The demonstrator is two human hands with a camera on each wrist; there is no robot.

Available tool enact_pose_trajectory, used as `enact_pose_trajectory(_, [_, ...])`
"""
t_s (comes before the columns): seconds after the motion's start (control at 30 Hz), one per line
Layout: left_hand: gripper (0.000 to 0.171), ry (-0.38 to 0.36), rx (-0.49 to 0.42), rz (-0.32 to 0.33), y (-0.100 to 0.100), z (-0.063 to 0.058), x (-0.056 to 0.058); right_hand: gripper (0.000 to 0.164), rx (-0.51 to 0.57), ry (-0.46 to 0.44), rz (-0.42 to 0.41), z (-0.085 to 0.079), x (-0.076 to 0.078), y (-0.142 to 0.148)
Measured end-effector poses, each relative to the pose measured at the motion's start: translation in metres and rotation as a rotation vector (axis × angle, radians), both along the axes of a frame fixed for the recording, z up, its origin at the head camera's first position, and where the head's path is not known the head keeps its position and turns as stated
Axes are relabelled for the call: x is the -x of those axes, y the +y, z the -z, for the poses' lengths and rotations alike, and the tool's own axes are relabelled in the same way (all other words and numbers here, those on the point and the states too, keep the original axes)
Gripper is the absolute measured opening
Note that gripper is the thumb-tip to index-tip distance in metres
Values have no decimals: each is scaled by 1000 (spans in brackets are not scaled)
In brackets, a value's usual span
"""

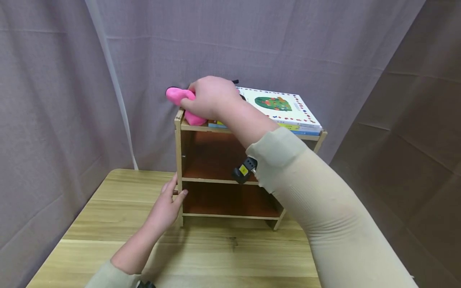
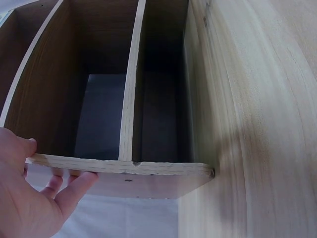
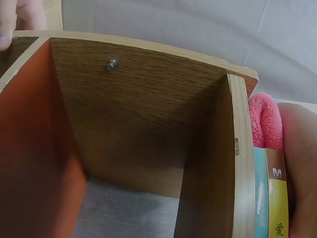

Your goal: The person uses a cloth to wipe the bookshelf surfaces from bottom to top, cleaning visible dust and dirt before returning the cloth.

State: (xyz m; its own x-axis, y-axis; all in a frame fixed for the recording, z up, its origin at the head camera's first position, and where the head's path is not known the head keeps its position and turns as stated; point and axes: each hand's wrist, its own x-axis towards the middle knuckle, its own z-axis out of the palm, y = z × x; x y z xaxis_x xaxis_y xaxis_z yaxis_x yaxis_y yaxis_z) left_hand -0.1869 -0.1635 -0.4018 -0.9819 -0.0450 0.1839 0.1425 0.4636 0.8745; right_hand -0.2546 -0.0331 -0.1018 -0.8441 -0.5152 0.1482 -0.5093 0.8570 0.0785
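Note:
A small wooden shelf unit [image 1: 179, 152] stands on the table. My left hand [image 1: 167, 204] grips its left side panel low down; in the left wrist view the left hand [image 2: 29, 193] has the thumb on the inner side and the other fingers against the outside. Above the unit's top left corner, my right hand [image 1: 214, 96] holds a fluffy pink cloth [image 1: 176, 95], pinched between thumb and fingers. Part of the cloth lies on the top board beside the books. In the right wrist view the pink cloth [image 3: 266, 119] sits against the right hand [image 3: 302, 148].
A stack of books [image 1: 302, 114] lies flat on the top board, a white picture book uppermost. Below, the shelf compartments [image 1: 219, 156] are bare. A wooden table [image 1: 108, 212] carries the unit, and grey curtains [image 1: 155, 52] hang behind it.

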Motion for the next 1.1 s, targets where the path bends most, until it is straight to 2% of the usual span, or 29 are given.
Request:
enact_pose_trajectory(0.27, [66,10,5,3,0,-1,-1,33,64,13,-27,1,-8,3])
enact_pose_trajectory(0.7, [67,-10,18,-2,-2,-2,-3,29,54,39,-64,4,-28,6])
enact_pose_trajectory(1.1, [66,-4,21,10,-2,-3,-1,25,27,144,-92,10,-43,11])
